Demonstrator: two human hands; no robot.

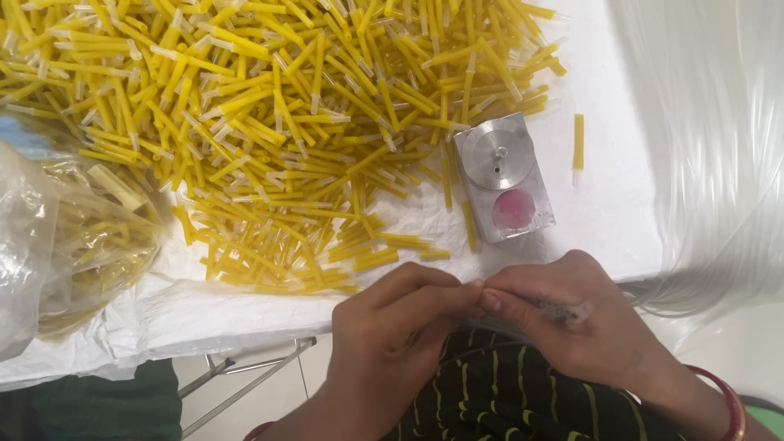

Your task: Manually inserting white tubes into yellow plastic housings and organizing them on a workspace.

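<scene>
— What's spread across that white sheet (604,212)?

— A big heap of short yellow plastic tubes (269,122), with one stray yellow tube (578,147) lying apart. A clear plastic bag (65,237) of more sits left.

— And that block?

— A small metal block (504,175) with a round steel disc and a pink circle.

Upper left of the frame: your yellow tubes (269,122) look like matt plastic with clear, glossy tips. Centre right, the small block (504,176) shows brushed metal on top and clear plastic over a pink disc. At left, the bag (49,245) is thin, glossy, crinkled film. The white sheet (612,196) under everything looks papery and creased.
</scene>
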